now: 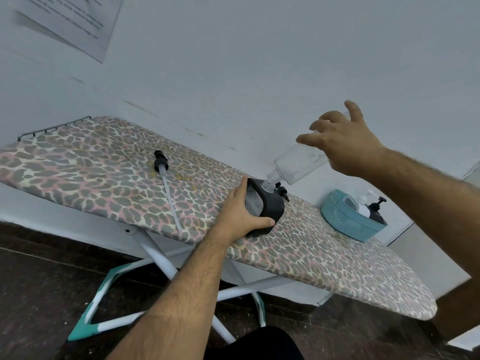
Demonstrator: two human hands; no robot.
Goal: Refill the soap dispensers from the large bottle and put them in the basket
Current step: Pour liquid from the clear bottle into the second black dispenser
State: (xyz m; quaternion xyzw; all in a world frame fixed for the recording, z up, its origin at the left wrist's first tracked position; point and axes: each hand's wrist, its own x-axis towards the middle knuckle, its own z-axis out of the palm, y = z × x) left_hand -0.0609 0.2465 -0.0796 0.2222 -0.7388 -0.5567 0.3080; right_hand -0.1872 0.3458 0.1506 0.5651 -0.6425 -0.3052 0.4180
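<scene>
Pouring is the step in hand, judging by the head view: the right hand (345,144) wraps its fingers over the base of the large bottle (301,162), a clear one tipped steeply so that its neck meets the open top of a soap dispenser (262,206). The left hand (241,214) grips that dispenser, dark-shelled with a clear body, and steadies it where it stands on the ironing board (104,178), thumb curled across its front. Whether liquid is actually flowing cannot be told. The dispenser's pump (161,162) lies apart on the board, its long tube trailing toward the near edge. A second small black pump part (283,191) sits just behind the dispenser. To the right, the basket (348,222) holds at least one dispenser already. The next move likely calls for righting the bottle without dripping, then fetching the pump and threading its tube back in.
</scene>
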